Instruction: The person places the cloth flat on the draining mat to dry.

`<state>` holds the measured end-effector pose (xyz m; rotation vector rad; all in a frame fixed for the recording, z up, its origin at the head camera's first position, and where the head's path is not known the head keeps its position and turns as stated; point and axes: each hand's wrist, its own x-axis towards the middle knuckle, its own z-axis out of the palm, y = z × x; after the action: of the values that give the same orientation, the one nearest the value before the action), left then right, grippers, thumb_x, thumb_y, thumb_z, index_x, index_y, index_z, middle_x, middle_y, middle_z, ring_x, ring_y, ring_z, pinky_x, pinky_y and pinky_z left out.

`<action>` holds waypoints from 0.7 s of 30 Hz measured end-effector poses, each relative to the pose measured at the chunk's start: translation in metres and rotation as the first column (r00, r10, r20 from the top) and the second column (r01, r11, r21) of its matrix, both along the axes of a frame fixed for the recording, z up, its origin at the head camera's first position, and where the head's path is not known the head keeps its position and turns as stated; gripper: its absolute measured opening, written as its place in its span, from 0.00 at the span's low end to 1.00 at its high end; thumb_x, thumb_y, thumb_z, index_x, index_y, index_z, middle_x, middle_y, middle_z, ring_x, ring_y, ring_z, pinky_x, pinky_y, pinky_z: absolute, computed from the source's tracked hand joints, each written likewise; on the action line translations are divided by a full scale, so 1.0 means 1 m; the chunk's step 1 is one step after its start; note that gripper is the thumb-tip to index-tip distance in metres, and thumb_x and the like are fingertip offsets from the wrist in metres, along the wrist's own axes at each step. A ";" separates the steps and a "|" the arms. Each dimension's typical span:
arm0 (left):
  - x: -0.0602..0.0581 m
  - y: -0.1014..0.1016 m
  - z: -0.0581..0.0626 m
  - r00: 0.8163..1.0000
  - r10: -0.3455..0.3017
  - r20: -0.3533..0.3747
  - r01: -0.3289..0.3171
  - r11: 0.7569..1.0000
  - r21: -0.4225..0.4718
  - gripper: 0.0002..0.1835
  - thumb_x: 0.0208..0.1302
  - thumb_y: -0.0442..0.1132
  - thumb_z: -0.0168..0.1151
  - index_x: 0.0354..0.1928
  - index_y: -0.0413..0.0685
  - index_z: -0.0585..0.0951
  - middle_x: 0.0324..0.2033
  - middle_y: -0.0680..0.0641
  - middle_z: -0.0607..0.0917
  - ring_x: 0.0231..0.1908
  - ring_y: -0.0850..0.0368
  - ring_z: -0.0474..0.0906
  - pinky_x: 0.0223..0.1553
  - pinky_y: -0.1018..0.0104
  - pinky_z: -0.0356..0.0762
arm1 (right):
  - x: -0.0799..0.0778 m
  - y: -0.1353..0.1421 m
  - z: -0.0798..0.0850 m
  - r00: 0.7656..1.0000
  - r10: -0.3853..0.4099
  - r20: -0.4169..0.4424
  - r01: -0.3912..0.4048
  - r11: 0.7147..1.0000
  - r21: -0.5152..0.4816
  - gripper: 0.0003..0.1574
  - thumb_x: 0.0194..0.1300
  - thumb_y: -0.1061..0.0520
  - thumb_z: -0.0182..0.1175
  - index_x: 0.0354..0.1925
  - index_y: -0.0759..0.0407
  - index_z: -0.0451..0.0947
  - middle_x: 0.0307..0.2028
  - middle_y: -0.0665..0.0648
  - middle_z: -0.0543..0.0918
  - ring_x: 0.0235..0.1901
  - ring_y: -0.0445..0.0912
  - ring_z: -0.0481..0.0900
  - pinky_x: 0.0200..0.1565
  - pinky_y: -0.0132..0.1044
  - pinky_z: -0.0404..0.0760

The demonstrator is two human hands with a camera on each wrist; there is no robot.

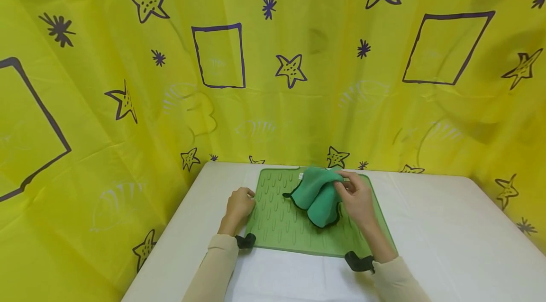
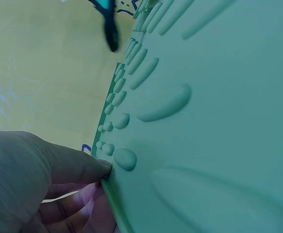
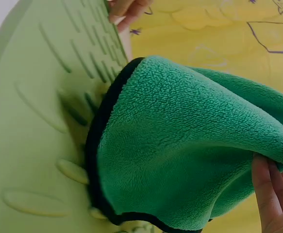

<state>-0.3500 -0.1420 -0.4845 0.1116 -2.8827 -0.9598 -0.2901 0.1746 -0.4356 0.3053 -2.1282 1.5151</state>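
A light green drying mat (image 1: pixel 277 226) with raised oblong ridges lies on the white table. My left hand (image 1: pixel 241 205) pinches its left edge; in the left wrist view the thumb (image 2: pixel 90 167) rests on top of the rim and the fingers curl beneath. With my right hand (image 1: pixel 357 197) I pinch a green towel (image 1: pixel 324 197) with dark edging, which hangs in folds over the right half of the mat. The right wrist view shows the towel (image 3: pixel 180 145) gathered between thumb and fingers (image 3: pixel 267 189), its dark-edged side close over the ridges.
A white-covered table (image 1: pixel 435 226) extends on both sides of the mat. Behind and to the sides hangs a yellow curtain (image 1: pixel 264 112) printed with stars and squares. Dark bands with black mounts (image 1: pixel 359 262) sit at both wrists.
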 end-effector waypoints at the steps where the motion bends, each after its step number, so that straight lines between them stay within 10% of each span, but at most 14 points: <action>1: 0.000 0.000 0.000 1.000 0.000 0.000 0.000 1.000 -0.001 0.12 0.57 0.34 0.60 0.43 0.42 0.85 0.40 0.43 0.87 0.31 0.52 0.78 0.35 0.58 0.77 | 0.000 -0.001 -0.001 1.000 0.006 0.001 -0.006 1.000 0.015 0.19 0.67 0.62 0.58 0.56 0.60 0.77 0.52 0.62 0.78 0.44 0.32 0.81 0.40 0.21 0.78; 8: 0.002 0.001 0.001 1.000 0.001 -0.008 -0.001 1.000 -0.003 0.12 0.57 0.33 0.60 0.43 0.42 0.85 0.39 0.43 0.87 0.31 0.51 0.78 0.35 0.58 0.77 | -0.004 -0.006 -0.013 0.994 0.053 0.093 -0.064 0.991 0.115 0.20 0.68 0.57 0.58 0.58 0.58 0.75 0.55 0.63 0.79 0.48 0.58 0.82 0.43 0.30 0.82; 21: 0.004 0.002 0.003 1.000 0.002 -0.010 -0.003 1.000 -0.023 0.12 0.57 0.34 0.60 0.43 0.42 0.85 0.40 0.42 0.87 0.32 0.51 0.79 0.35 0.57 0.78 | -0.008 -0.005 -0.033 0.916 0.104 0.387 -0.237 0.920 0.313 0.43 0.67 0.45 0.59 0.72 0.58 0.54 0.67 0.67 0.68 0.65 0.63 0.67 0.60 0.58 0.71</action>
<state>-0.3463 -0.1397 -0.4812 0.1080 -2.8826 -0.9231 -0.2978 0.1697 -0.4683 0.3701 -2.7451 1.3529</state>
